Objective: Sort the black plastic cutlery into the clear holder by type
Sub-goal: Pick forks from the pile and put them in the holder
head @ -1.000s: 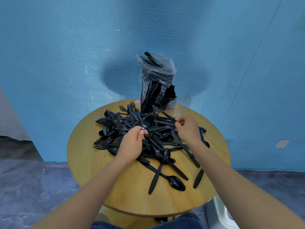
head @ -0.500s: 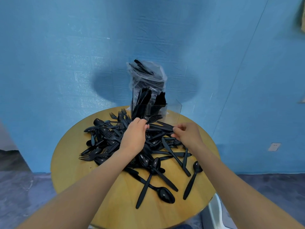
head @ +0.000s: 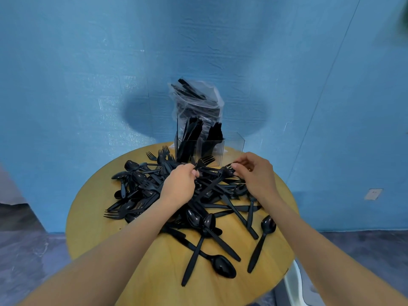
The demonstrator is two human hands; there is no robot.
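Just in front of the clear holder (head: 209, 149), the left hand (head: 178, 186) curls around a black fork (head: 204, 161) whose tines stick out past its fingertips. Beside it, the right hand (head: 257, 173) pinches another fork (head: 227, 170) by the tines between thumb and forefinger, above the cutlery pile (head: 176, 199).

A pile of cutlery (head: 176, 195) lies on the round table (head: 92, 228), mostly on its left and middle part. The clear holder (head: 231, 146) stands behind the pile, at the far edge of the table, with cutlery upright in its left and middle compartments. A plastic bag (head: 196, 100) stands just behind the holder. A few spoons (head: 263, 230) lie apart, nearer the front right.
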